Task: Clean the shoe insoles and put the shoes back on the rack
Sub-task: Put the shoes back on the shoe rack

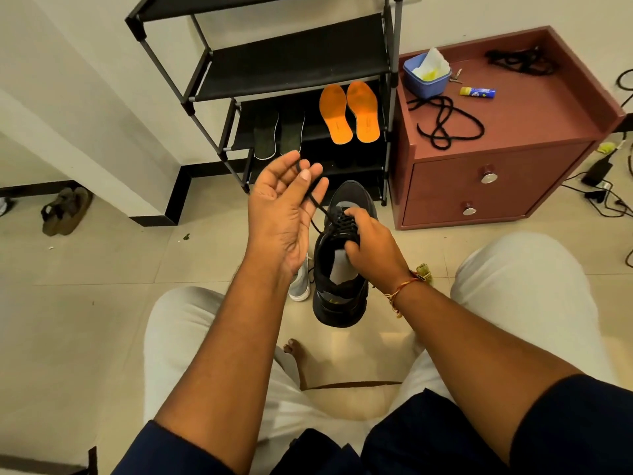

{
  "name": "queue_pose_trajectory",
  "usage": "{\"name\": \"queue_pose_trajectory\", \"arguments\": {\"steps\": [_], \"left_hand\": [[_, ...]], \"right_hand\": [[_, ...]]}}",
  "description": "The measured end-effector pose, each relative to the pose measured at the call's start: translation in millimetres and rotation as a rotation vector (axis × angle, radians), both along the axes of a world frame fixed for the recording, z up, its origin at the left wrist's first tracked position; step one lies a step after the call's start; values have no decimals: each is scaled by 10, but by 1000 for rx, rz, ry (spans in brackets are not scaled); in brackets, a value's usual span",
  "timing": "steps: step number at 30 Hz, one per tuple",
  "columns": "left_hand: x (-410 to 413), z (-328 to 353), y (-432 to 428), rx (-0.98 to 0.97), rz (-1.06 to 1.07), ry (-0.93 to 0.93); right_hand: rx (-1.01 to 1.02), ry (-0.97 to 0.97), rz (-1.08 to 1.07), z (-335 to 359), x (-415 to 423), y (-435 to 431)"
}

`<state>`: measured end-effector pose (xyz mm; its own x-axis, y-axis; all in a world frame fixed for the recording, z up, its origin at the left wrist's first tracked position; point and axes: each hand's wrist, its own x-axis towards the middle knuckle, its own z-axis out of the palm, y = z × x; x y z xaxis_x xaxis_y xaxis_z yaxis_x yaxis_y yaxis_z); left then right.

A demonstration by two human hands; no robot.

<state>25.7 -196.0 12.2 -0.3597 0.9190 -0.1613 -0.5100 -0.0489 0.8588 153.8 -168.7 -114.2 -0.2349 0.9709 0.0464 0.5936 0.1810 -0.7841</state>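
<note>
The black shoe [339, 255] stands on the floor [102, 269] between the person's knees, just in front of the rack [294, 63]. The right hand [371, 245] is closed on its tongue and lacing, steadying it. The left hand [286, 207] is raised, fingers loosely curled, with the lace [317, 204] pinched and drawn taut from the eyelets.

Judgement: the lace is being worked, threaded or tightened. The pull should run in line with the eyelets while the right hand keeps the shoe square.

2 orange insoles [349, 113] and 2 dark insoles [279, 132] lean on the lower shelf. More laces [445, 121] lie on the counter [513, 125].

A second, pale shoe [300, 284] is mostly hidden behind the left wrist. The lace tip cannot be made out.
</note>
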Motion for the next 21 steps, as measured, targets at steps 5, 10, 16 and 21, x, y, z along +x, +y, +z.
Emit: {"name": "queue_pose_trajectory", "arguments": {"steps": [5,10,16,21], "left_hand": [[118,-312,-265,-168,-71,272],[-5,-785,-459,-293,-407,1285],[12,-782,-431,-315,-562,1723],[-33,-815,-422,-278,-375,1496]], "right_hand": [[10,15,-17,11,24,49],[22,44,-45,34,25,56],[45,42,-39,48,12,41],[76,41,-42,58,16,43]]}}
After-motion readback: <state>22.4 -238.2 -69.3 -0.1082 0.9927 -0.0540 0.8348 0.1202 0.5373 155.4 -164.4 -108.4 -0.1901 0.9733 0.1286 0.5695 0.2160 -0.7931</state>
